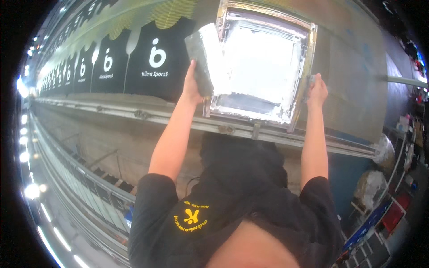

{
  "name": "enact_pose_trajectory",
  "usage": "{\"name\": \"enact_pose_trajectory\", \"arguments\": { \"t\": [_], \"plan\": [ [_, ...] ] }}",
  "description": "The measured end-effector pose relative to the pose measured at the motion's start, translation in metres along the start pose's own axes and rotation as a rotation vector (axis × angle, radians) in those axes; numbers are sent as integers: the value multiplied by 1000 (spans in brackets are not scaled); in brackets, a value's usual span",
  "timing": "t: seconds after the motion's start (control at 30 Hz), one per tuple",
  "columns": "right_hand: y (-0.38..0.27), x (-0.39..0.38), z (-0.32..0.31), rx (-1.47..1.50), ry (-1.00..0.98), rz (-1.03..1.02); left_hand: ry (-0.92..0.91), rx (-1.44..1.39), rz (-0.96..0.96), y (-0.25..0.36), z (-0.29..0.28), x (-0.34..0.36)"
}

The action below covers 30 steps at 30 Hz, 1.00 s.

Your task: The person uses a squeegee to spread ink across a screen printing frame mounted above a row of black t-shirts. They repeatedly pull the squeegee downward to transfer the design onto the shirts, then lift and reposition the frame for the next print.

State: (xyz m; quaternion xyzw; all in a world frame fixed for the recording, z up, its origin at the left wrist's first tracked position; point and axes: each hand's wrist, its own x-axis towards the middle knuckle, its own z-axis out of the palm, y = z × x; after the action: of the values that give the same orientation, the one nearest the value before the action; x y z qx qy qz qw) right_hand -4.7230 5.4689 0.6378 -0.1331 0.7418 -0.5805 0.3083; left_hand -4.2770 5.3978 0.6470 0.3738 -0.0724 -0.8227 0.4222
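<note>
In front of me a screen-printing frame [268, 14] lies on a long table, its mesh coated with thick white ink [261, 62]. At its left side my left hand [191, 88] is closed on a wide grey squeegee [199, 56]. White ink covers the squeegee's right side, and it is tilted over the frame's left edge. Curled fingers of my right hand [317, 92] grip the right edge of the frame, at a small metal piece; the fingertips are partly hidden.
Black fabric pieces [154, 60] with white prints lie in a row along the table to the left. A metal rail [174, 117] runs along the table's near edge. Plastic-wrapped bundles [370, 190] and a red item [395, 214] are at the lower right.
</note>
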Motion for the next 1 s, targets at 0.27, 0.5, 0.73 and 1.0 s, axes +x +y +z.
{"name": "enact_pose_trajectory", "arguments": {
  "t": [0.27,0.5,0.73,1.0],
  "plan": [
    [17,-5,5,-14,8,-94,-16,58,33,-6,-35,7],
    [29,-9,27,-341,81,-313,110,89,113,22,-22,-41],
    [19,-16,65,-625,2,-273,126,-6,263,19,-21,-81],
    [-168,-133,8,115,-161,-322,194,-85,259,12,45,-141]
  ]
}}
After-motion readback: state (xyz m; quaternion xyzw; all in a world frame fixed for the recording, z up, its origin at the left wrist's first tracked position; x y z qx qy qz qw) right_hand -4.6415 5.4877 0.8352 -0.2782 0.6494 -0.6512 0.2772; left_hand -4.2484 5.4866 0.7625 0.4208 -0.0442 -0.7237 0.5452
